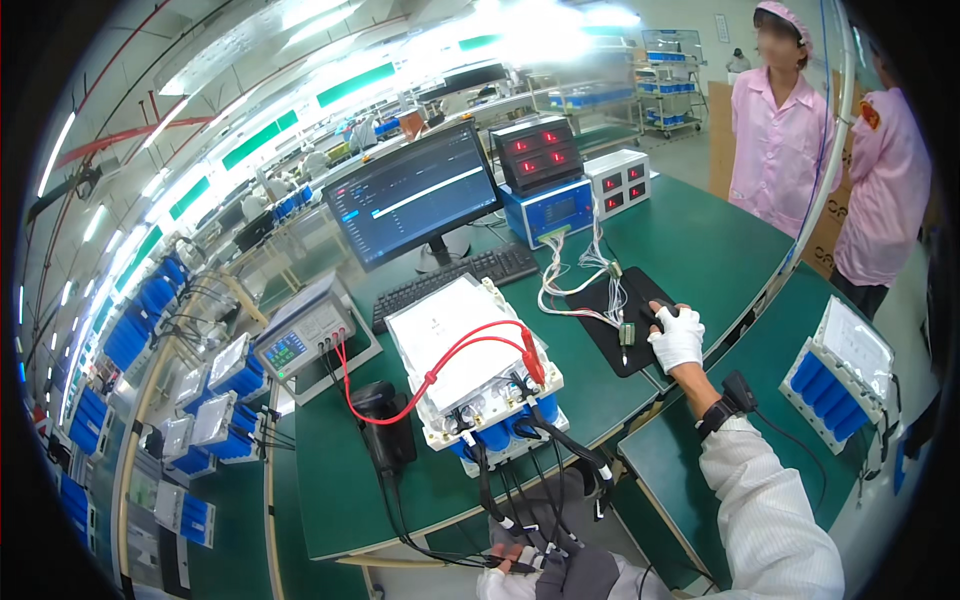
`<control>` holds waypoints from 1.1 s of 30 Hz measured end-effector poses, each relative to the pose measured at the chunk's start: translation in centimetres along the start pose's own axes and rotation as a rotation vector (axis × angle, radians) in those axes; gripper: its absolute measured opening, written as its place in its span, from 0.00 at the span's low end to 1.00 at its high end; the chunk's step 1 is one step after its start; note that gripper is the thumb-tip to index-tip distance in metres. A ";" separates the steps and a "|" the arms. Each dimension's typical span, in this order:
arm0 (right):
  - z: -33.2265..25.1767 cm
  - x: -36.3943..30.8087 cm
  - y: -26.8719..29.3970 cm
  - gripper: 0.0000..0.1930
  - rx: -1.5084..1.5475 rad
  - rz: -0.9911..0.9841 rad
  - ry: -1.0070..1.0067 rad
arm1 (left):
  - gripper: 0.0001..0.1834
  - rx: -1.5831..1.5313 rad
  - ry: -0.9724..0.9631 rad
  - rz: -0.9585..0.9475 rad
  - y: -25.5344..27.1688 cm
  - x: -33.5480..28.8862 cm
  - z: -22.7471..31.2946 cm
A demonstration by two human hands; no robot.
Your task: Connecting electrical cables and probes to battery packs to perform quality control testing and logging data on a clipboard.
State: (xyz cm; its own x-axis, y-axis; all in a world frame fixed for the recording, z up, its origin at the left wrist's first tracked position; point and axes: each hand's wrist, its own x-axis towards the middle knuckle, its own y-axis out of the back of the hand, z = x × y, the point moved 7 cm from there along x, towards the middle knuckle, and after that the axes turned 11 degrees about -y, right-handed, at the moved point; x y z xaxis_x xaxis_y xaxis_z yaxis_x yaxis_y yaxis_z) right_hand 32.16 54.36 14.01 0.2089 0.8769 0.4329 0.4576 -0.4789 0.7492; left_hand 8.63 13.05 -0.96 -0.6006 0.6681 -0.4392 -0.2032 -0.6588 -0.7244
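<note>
The right hand [677,338], in a white glove, lies curled over a black computer mouse [662,315] on a black mat [610,305], close to the green bench's edge. Low down, the left hand [520,560] pinches a bundle of black cables [520,490] hanging from the white-topped battery pack with blue cells [475,365], just above its fingers.

The right hand [677,338] wears a white glove, with a black strap around the wrist. Its sleeve is white with fine stripes. The left hand [560,570] wears a dark grey glove
</note>
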 end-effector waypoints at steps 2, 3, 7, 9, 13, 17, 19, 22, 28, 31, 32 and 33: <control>0.0 0.1 0.0 0.21 -0.006 0.003 0.002 | 0.12 0.006 -0.012 -0.018 -0.6 -0.1 0.1; 0.0 0.1 -0.1 0.21 -0.016 0.004 0.005 | 0.12 0.006 -0.013 -0.017 -0.7 -0.1 0.2; -0.1 0.3 -0.4 0.21 -0.010 -0.029 -0.005 | 0.11 0.000 -0.007 -0.005 -1.0 -0.3 0.4; -0.4 0.1 0.3 0.21 0.008 0.019 -0.007 | 0.11 -0.013 -0.015 -0.007 -1.1 -0.2 0.4; -0.1 -0.2 0.3 0.23 0.004 -0.014 -0.029 | 0.07 -0.097 0.026 0.054 -2.2 -0.3 0.3; 0.0 0.1 0.1 0.23 -0.013 -0.037 -0.019 | 0.07 -0.143 0.048 0.062 -3.9 -1.3 1.0; -0.1 0.1 0.1 0.25 -0.051 -0.074 -0.010 | 0.08 -0.136 0.049 0.029 -3.6 -1.5 1.1; -1.2 -0.9 2.8 0.26 -0.033 0.186 -0.008 | 0.08 -0.126 0.051 0.018 -2.5 -1.5 1.0; 1.7 -14.5 -1.0 0.17 1.324 -0.326 -0.444 | 0.09 -0.137 -0.004 -0.062 -1.8 -0.3 1.1; -3.3 -26.2 3.5 0.12 0.873 -0.851 -0.314 | 0.11 -0.043 -0.075 0.005 -1.4 -1.0 1.3; -4.2 -29.2 4.3 0.13 0.660 -1.067 -0.313 | 0.11 -0.005 -0.078 -0.010 -1.9 -1.4 1.4; -2.6 -33.1 2.3 0.13 1.001 -1.270 -0.722 | 0.11 0.035 -0.108 -0.018 -2.3 -1.7 1.4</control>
State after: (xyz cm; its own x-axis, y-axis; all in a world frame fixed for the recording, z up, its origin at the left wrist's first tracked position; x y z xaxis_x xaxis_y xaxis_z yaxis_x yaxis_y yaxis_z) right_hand 24.04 24.11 2.77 -0.4845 0.6267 -0.6104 0.8708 0.4120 -0.2682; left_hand 9.05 12.91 2.20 -0.6758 0.6400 -0.3656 -0.2400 -0.6601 -0.7118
